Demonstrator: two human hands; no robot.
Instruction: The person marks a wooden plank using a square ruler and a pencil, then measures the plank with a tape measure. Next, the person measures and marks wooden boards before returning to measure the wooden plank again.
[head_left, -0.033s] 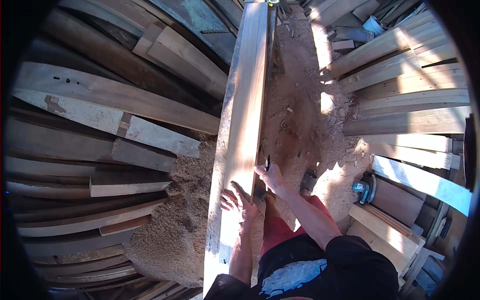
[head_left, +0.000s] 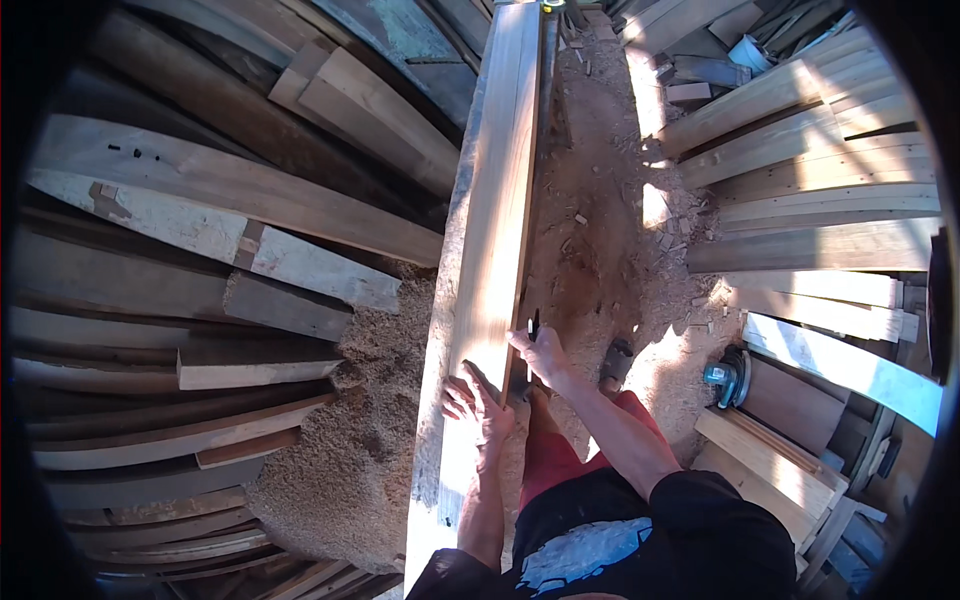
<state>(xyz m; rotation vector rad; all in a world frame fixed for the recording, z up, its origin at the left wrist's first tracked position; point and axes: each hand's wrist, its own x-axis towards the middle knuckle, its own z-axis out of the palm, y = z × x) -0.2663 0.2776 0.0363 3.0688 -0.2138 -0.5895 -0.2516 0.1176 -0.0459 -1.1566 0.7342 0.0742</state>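
- A long pale wooden plank (head_left: 495, 210) runs straight away from the person, down the middle of a sawdust-covered floor (head_left: 340, 440), between stacks of rough grey boards (head_left: 200, 200) on the left and lighter planks (head_left: 820, 160) on the right.
- The left hand (head_left: 478, 400) lies open, fingers spread flat on the plank's near top face.
- The right hand (head_left: 540, 350) curls over the plank's right edge; a small light object shows at its fingertips, too small to identify.
- The plank looks stiff, heavy and unwieldy; gripping both long edges near the middle would likely balance it best, with splinters a risk.
- A round teal power tool (head_left: 728, 375) sits near the right stack.
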